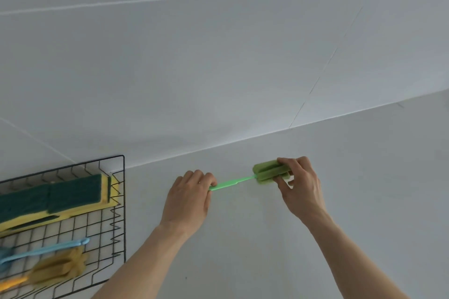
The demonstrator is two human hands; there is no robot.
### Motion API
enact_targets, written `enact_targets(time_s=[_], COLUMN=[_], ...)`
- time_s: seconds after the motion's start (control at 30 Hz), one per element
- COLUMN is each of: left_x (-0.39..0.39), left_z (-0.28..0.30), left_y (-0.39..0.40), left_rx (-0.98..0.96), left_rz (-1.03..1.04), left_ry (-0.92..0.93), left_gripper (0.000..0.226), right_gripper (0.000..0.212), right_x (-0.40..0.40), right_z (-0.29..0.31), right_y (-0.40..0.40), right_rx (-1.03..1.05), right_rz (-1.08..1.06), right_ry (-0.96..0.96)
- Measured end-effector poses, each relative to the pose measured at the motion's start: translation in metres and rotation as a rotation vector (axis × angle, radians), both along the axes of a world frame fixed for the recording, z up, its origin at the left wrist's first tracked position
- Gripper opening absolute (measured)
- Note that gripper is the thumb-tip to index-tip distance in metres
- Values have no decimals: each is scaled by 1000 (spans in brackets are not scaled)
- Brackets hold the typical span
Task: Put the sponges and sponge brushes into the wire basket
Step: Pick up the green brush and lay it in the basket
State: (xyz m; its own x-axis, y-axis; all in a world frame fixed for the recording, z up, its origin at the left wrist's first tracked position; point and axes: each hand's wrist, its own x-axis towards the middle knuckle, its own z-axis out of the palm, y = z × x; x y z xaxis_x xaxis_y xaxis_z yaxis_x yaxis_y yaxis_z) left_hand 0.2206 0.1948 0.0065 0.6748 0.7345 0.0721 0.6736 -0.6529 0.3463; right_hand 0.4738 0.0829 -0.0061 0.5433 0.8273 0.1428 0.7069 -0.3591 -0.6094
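Basket [121,201]: at the left edge of the table [267,238], partly out of view
Sponges [56,199]: in the basket, at its far side
Two brushes [46,252] [58,268]: in the basket, nearer than the sponges, side by side
Third brush [243,178]: right of the basket, well apart from it, over the table
Left hand [188,198]: on that brush's handle end
Right hand [300,184]: on its head end
Wall [218,56]: behind the table

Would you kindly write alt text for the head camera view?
Two hands hold a green sponge brush over a white counter: left hand on the handle, right hand on the sponge head. At left, a wire basket holds sponges and two brushes.
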Motion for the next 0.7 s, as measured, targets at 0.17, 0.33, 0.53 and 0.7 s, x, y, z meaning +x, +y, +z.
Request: enact_targets(time_s=[0.17,0.33,0.53,0.7], left_x=[-81,-183,-302,-385], left_z=[27,47,55,46], left_y=[-6,-9,-3,12], left_rx=[80,97,113,107], left_rz=[53,130,249,300], left_ry=[-73,-126,-138,-99], left_gripper=[15,14,17,25], right_gripper=[60,58,48,42], right_x=[-75,-165,-276,-355], right_z=[31,58,68,67], right_y=[1,14,37,59], right_rx=[44,21,34,-20], right_rz=[99,165,289,355], right_ry=[31,-4,-50,-88])
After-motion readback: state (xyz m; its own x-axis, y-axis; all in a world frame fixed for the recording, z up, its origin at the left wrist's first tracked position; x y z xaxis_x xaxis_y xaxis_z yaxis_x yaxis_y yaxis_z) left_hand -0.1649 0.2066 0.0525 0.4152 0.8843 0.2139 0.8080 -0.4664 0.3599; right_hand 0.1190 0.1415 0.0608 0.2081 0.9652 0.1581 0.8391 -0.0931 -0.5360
